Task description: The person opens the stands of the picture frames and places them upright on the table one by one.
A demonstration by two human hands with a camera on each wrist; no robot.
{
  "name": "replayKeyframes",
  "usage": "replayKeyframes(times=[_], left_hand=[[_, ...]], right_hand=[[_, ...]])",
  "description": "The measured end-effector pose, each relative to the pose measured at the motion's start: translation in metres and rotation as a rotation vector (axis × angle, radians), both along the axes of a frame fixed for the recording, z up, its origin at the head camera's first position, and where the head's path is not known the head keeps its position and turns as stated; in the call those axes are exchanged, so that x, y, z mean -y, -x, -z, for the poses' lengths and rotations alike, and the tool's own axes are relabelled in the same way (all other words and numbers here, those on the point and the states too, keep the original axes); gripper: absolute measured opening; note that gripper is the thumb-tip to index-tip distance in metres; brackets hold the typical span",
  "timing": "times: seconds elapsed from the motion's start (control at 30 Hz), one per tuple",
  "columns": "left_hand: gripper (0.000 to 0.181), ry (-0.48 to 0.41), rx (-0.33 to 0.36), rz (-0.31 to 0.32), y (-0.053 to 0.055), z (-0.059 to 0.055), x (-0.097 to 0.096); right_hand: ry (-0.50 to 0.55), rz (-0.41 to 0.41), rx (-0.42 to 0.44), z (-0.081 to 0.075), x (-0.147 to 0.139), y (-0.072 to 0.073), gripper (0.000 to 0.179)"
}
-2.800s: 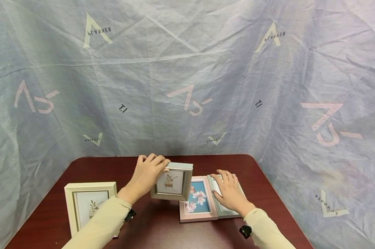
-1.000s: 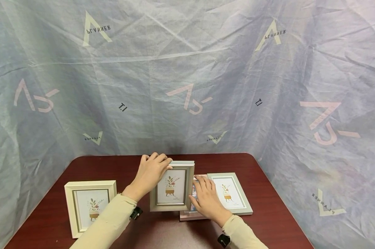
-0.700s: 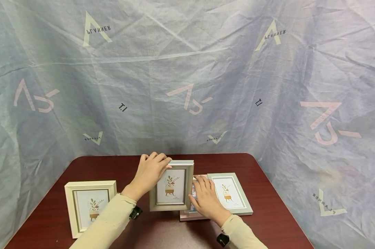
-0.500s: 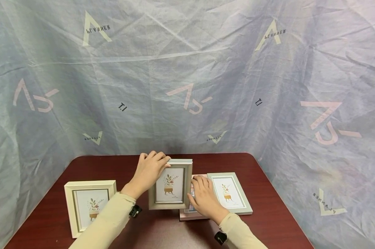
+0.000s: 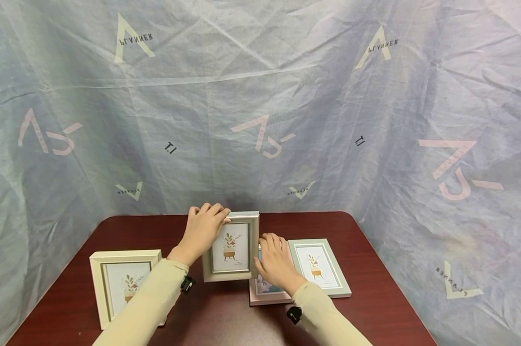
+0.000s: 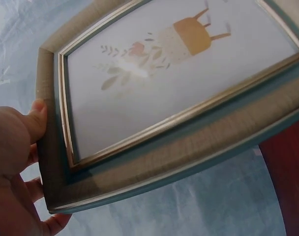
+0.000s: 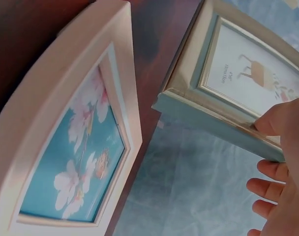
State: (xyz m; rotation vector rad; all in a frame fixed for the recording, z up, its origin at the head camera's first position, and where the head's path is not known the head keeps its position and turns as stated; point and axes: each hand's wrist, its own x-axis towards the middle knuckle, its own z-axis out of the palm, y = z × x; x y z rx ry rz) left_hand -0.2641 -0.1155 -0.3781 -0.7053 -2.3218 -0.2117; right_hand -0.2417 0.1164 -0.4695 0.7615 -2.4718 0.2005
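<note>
Gripping with the left hand point(image 5: 201, 230) at the upper left corner, thumb on the face and fingers behind: a grey-beige rectangular picture frame point(image 5: 230, 247) with a silvery inner lip and a potted-plant print. Seemingly held clear of the dark red wood-look tabletop point(image 5: 225, 312), between a cream rectangular frame point(image 5: 126, 278) standing at left and a pale pink frame with a blossom photo point(image 7: 73, 162) lying at right, beside a mint-green rectangular frame point(image 5: 318, 266). At the right side edge, the right hand point(image 5: 277, 264), with fingers loosely bent rather than wrapped round — cannot tell about thumb contact.

For a steadier hold, best slide the right fingers behind the side edge and share the weight; by one corner alone, probably prone to twisting. Place both thumbs on the moulding, not on the print. Mind the pale pink frame — likely to be knocked by any swing rightward.

Facing the near side of the tabletop, plant leaves up. Long axis running up and down, close to upright; hard to judge for exact lean.
</note>
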Motion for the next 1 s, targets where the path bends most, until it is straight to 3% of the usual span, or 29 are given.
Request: replayKeyframes(times=[0.6, 0.77, 1.0], left_hand=[[0.023, 0.0, 0.052, -0.106, 0.023, 0.008, 0.01], [0.029, 0.011, 0.112, -0.14, 0.029, 0.013, 0.014], [0.033, 0.018, 0.215, -0.194, 0.029, 0.015, 0.017]], right_hand=[[-0.012, 0.069, 0.131, 0.003, 0.032, 0.03, 0.04], [-0.029, 0.097, 0.171, 0.006, 0.04, 0.037, 0.04], [-0.038, 0.102, 0.191, 0.008, 0.053, 0.042, 0.038]])
